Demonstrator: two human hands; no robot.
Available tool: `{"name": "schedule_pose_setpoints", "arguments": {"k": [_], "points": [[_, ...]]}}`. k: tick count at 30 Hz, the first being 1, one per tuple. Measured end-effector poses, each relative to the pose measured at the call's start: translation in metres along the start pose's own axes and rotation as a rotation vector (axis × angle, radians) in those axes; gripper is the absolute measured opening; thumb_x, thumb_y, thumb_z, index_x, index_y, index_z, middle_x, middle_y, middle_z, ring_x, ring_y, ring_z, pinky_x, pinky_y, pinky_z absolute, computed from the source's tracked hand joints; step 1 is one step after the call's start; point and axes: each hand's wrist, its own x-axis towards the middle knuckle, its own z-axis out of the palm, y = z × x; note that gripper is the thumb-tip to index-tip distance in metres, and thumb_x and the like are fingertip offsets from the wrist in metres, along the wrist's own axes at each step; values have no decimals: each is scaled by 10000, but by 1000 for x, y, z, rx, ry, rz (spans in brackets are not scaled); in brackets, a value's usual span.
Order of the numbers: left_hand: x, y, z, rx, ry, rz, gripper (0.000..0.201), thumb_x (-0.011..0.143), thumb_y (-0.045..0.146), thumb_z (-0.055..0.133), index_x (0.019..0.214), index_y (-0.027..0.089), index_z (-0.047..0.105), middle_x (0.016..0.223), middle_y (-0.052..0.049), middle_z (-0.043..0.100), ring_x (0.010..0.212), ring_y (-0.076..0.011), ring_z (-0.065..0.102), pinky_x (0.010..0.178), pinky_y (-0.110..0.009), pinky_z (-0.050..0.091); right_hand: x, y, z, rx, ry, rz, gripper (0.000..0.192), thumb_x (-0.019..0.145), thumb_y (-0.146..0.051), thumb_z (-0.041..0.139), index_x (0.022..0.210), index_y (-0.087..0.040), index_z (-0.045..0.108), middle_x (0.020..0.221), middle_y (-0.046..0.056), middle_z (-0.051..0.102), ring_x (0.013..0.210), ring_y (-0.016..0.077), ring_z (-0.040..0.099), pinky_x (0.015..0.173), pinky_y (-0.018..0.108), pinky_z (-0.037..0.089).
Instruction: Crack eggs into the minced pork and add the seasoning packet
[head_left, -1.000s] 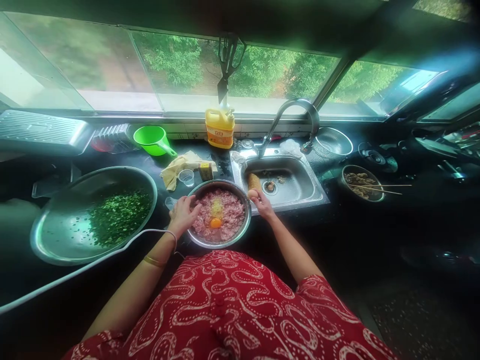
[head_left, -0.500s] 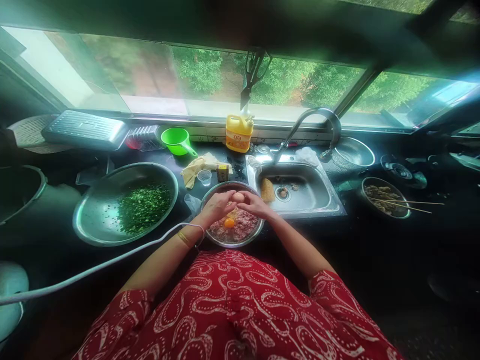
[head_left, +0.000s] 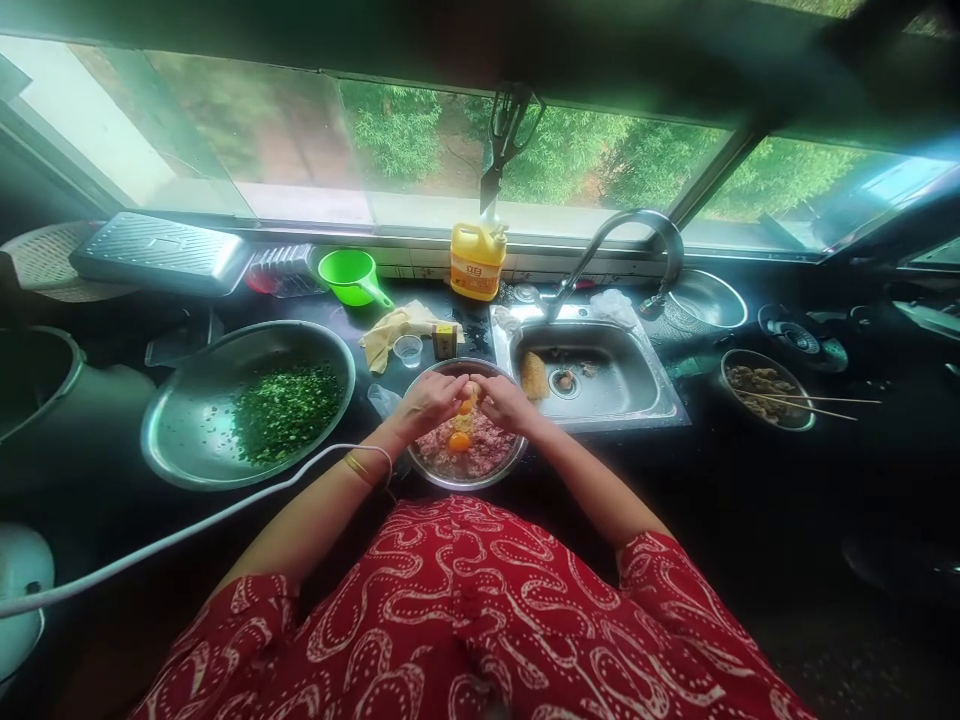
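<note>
Between my fingertips is a cracked egg (head_left: 472, 386), pulled apart over a metal bowl (head_left: 480, 484). My left hand (head_left: 431, 404) grips one side of the shell and my right hand (head_left: 504, 402) the other; the fingers partly hide it. A second yolk (head_left: 466, 406) shows just under the shell. Below it, one whole orange yolk (head_left: 459, 441) rests on the pink minced meat (head_left: 491, 448) in the bowl. A white cable (head_left: 225, 510) runs across to my left wrist, beside a gold bangle.
On the left stands a wide metal basin (head_left: 187, 430) of chopped greens. Behind the bowl are a small clear cup (head_left: 408, 350), a little box (head_left: 445, 341), a cloth and a yellow jug (head_left: 478, 262). The sink (head_left: 630, 400) lies right, then a bowl with chopsticks (head_left: 808, 400).
The egg, whole between my hands before, is now broken open, and a second yolk has appeared beneath it. My hands have stayed over the bowl. The view has shifted slightly.
</note>
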Motion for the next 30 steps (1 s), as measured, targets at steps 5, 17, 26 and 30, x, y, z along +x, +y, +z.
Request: {"name": "schedule_pose_setpoints", "arguments": {"k": [5,17,26,30], "points": [[-5,-5,-25,11,35,-64,408,883,270,428,1235,102,546,1062,-149,657,969,-258,592,911,-436,372,-6,2,-23,-253,65,35,388,875,-201,473,1252,-143,545,996,124,639,904,234,509,843,371,371],[-17,-5,-3,-108,-55,-333,357,863,316,490,1177,170,579,973,-123,681,955,-259,615,915,-433,362,-23,11,-10,-130,131,110,373,830,-287,589,1193,-201,606,1178,127,575,1109,276,465,954,451,374],[11,29,30,-1170,80,-480,522,838,493,500,1219,140,549,1181,-114,622,959,-200,618,790,-307,503,-15,-10,21,937,254,369,623,771,-593,566,1266,-215,528,1187,71,630,1066,215,594,928,360,481],[27,19,37,-1049,-6,-451,591,859,481,483,1356,163,453,1020,-88,666,758,-169,623,688,-308,510,-17,13,8,925,366,418,547,764,-577,578,1149,-189,584,1114,79,656,1011,219,610,904,364,487]]}}
